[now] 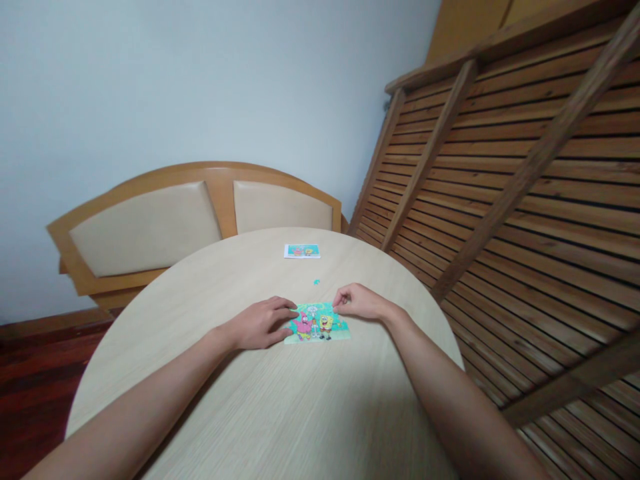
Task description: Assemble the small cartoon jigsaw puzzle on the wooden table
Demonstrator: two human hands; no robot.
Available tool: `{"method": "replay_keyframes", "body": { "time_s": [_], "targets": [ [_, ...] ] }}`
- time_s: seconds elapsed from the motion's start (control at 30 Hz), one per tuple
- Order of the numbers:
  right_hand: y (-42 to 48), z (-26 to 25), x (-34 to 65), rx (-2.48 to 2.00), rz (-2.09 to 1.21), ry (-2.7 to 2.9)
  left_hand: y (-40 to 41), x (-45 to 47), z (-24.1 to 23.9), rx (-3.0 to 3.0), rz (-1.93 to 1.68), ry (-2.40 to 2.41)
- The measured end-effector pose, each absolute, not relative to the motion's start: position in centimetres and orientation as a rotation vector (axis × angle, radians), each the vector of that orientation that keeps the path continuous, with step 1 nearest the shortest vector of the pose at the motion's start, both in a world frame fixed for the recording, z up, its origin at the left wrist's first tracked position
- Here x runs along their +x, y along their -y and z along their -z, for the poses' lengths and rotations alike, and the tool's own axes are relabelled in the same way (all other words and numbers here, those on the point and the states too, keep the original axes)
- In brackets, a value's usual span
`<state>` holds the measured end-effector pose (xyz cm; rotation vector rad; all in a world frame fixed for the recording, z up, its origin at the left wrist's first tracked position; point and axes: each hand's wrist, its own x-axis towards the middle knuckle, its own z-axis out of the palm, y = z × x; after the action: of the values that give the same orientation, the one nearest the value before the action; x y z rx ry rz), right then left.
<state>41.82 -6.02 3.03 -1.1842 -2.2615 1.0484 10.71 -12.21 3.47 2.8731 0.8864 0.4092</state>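
Observation:
A jigsaw puzzle [315,327] with colourful cartoon figures on a turquoise ground lies flat on the round table [235,400]. My left hand [261,323] rests at its left edge, fingers apart and their tips on the picture. At the upper right corner, my right hand [361,301] has thumb and fingers pinched together. Whatever sits between those fingertips is hidden, and the hand covers that corner. Just beyond the puzzle lies a small loose turquoise puzzle piece [317,282], touched by neither hand.
Farther back on the table lies a white-edged picture card [303,251] with similar figures. Behind the table stands a wooden headboard [220,193] with cream panels, against a pale wall. Leaning slatted wooden boards [500,200] border the table's right side.

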Motion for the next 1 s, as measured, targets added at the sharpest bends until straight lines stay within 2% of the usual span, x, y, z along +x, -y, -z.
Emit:
{"method": "replay_keyframes", "body": {
  "time_s": [0.73,1.0],
  "targets": [
    [5.9,-2.8,42.0,-1.162,-0.842,2.383,12.3,10.9,-3.6,2.862,-0.432,-0.882],
    [5.9,-2.2,40.4,-1.03,-0.306,2.386,12.3,10.8,-3.6,2.86,-0.449,-0.876]
  ]
}}
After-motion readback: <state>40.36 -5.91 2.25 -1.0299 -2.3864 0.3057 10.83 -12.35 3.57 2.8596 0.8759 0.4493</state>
